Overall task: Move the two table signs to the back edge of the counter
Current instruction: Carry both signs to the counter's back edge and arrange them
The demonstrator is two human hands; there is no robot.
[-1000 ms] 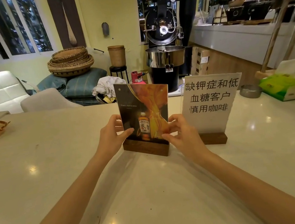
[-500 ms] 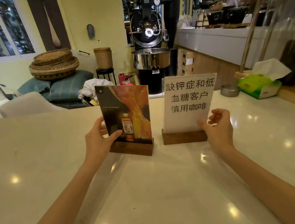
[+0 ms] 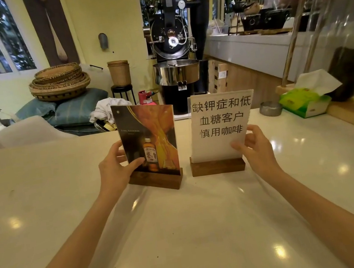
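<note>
Two signs stand on the pale bench [image 3: 185,234], side by side with a small gap between them. The picture sign [image 3: 149,137] is on the left. It shows a brown bottle on a dark and orange page, and it sits in a wooden block. The left hand [image 3: 114,165] holds its left edge, with the thumb on the front of the page and the other fingers [image 3: 118,152] behind it, so the fingers are clamped on the sign. This sign looks turned a little, and its block sits a bit nearer to the person than the other block. The paper sign [image 3: 220,123] is on the right. It is white with three rows of dark Chinese writing, and it also sits in a wooden block. The right hand [image 3: 257,147] is at its lower right corner. The thumb lies on the front of the paper and the other fingers curl behind the edge, so they pinch the paper. Both signs stand upright, near the far edge of the bench. Farther to the right sit a small metal dish [image 3: 270,109] and a green tissue box [image 3: 305,102] with a white tissue sticking up. Behind the bench stands a big black roasting machine [image 3: 172,43].
</note>
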